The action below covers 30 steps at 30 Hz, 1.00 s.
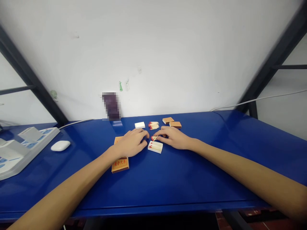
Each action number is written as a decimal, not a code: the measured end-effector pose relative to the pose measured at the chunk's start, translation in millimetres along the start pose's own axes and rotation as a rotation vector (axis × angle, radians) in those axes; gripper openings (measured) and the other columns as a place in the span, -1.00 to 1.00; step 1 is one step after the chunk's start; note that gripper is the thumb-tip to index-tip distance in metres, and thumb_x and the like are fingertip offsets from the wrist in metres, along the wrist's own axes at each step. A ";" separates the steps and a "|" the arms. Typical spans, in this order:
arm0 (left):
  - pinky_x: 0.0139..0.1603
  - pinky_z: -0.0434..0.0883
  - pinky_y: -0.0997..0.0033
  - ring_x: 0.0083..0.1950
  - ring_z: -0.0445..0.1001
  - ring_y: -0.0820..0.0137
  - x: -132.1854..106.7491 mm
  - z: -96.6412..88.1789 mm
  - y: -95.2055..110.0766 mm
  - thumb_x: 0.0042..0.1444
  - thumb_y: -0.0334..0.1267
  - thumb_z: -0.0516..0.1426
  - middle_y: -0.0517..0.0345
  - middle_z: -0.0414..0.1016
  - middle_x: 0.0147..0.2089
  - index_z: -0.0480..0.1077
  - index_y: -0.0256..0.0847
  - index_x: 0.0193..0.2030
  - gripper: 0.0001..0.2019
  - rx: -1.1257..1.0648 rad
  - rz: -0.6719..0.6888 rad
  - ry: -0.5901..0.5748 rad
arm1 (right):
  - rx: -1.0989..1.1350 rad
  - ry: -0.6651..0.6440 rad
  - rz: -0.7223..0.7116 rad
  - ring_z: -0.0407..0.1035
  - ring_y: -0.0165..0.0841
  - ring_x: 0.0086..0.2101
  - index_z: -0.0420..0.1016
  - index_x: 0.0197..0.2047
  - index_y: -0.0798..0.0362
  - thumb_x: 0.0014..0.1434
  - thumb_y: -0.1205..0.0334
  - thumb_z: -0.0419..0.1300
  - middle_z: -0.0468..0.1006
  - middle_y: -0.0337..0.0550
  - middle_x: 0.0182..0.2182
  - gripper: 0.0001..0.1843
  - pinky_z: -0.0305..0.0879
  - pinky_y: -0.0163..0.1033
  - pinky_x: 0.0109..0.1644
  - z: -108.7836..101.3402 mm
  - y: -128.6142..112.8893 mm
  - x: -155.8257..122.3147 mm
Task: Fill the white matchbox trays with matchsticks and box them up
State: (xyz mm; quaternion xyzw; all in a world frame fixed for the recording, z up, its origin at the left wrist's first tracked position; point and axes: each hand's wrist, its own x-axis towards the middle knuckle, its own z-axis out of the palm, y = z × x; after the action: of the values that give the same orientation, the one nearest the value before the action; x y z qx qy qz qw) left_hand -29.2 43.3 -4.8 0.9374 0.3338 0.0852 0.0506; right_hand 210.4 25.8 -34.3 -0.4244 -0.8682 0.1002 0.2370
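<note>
My right hand point(176, 137) pinches a few red-headed matches point(154, 138) between thumb and fingertips, just above the far edge of a small white matchbox tray point(155, 151). Several matches lie inside that tray. To its left is my left hand point(133, 142), fingers curved and thumb apart, with nothing seen between them. It hovers over or rests on orange matchboxes point(120, 164), partly covering them; I cannot tell whether it touches them. Beyond the hands lies a pile of matches point(153, 125), heads mostly to the left, beside a white matchbox tray point(139, 125).
Two brown-orange matchbox sleeves point(175, 124) lie at the back right on the blue table point(192, 185). A white earbud case point(60, 146) and a power strip point(31, 150) with plugs are at left. A blurred dark object point(111, 107) leans against the wall.
</note>
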 end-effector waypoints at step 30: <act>0.13 0.31 0.15 0.07 0.41 0.22 -3.3 -9.4 7.9 0.19 -0.19 0.11 0.11 0.43 0.05 0.41 -0.12 -0.06 -0.80 -0.085 0.160 -0.003 | -0.048 -0.030 0.005 0.28 -0.38 -0.43 0.60 -0.20 0.03 0.34 -0.01 0.04 0.45 -0.19 -0.44 -0.62 0.04 -0.28 -0.36 -5.2 -9.1 -2.4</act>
State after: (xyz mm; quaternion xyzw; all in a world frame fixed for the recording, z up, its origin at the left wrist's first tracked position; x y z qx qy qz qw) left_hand -28.6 35.5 5.2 0.9582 0.2539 0.1020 0.0841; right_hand 208.0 18.1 -27.1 -0.4307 -0.8726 0.0864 0.2136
